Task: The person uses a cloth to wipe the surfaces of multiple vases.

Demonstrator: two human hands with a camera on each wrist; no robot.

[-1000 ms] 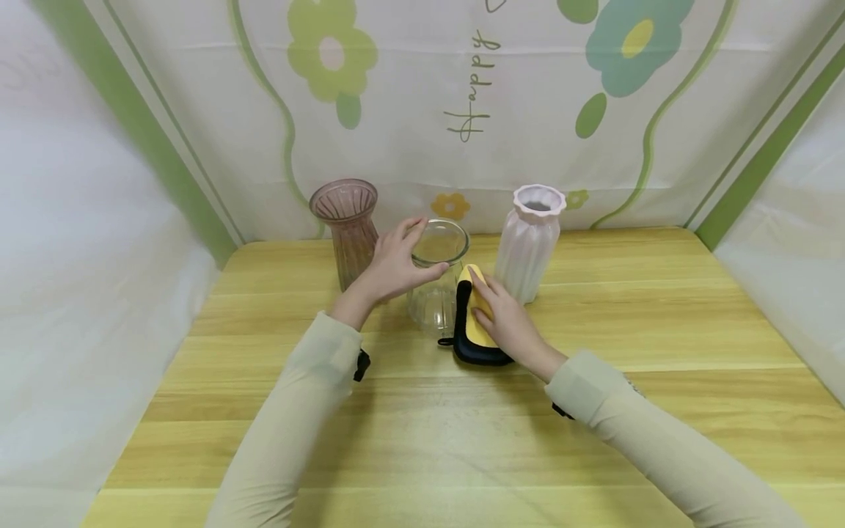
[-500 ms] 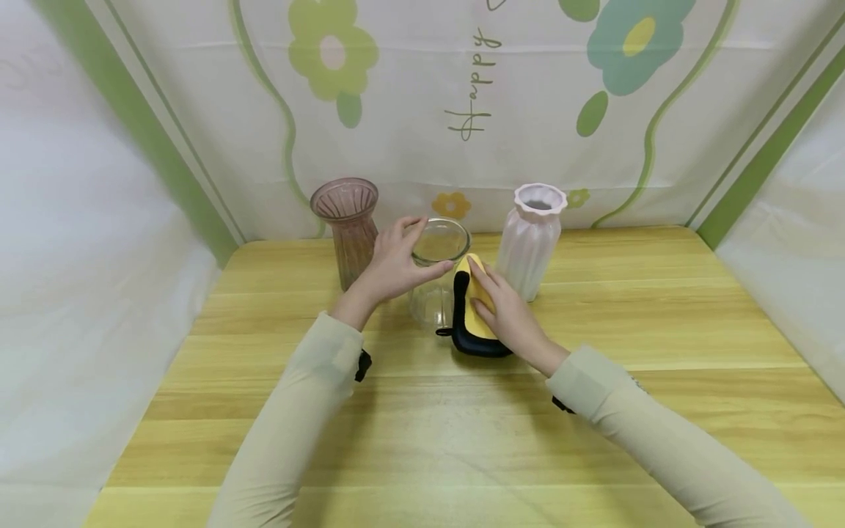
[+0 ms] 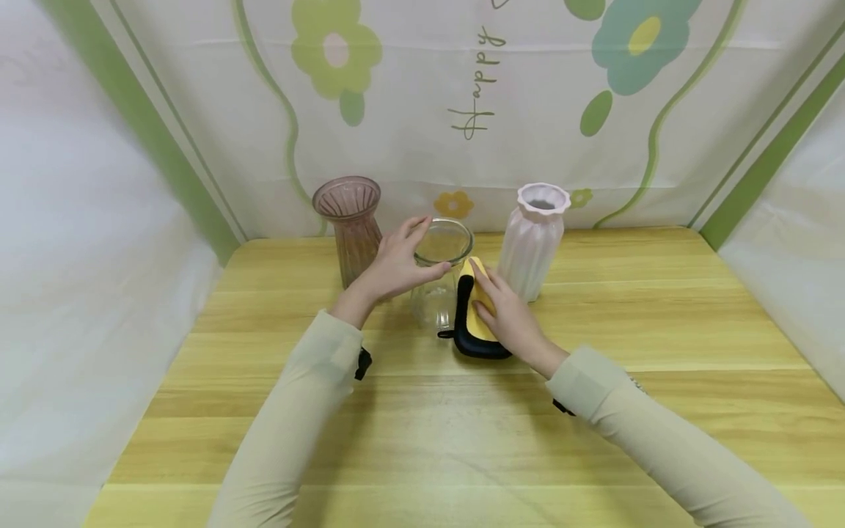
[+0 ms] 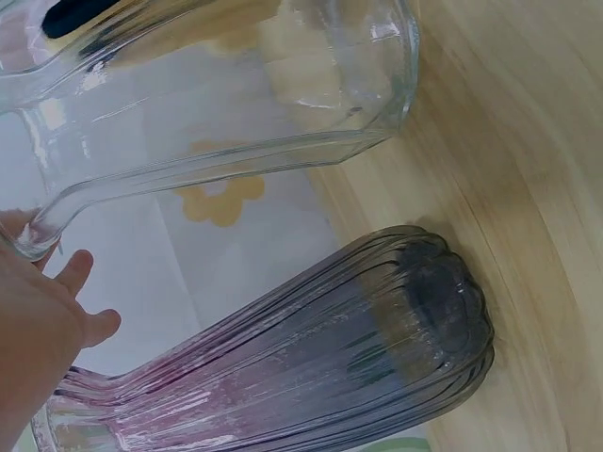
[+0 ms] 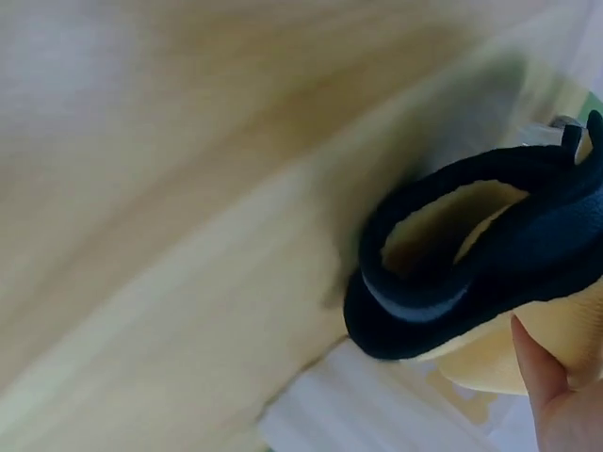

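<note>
A clear glass vase (image 3: 432,304) stands near the back of the wooden table. My left hand (image 3: 399,264) holds it at the rim, thumb in front and fingers spread along the far left side. In my right hand (image 3: 513,315) is a yellow-and-black padded cloth mitt (image 3: 477,327) with a small loop, pressed up beside the vase's right side. The right wrist view shows the mitt's (image 5: 537,245) black-edged opening, with a fingertip on its yellow face. Through the glass of the vase (image 4: 217,122), the left wrist view shows the mitt's yellow patch.
A ribbed purple glass vase (image 3: 356,246) stands to the left, close behind my left hand. On the right is a pink-and-white fluted vase (image 3: 528,253). A printed flower curtain (image 3: 403,147) hangs behind the table (image 3: 422,440).
The mitt in my right hand has gone a little up along the vase's side and then slightly back down. My left hand has stayed at the rim.
</note>
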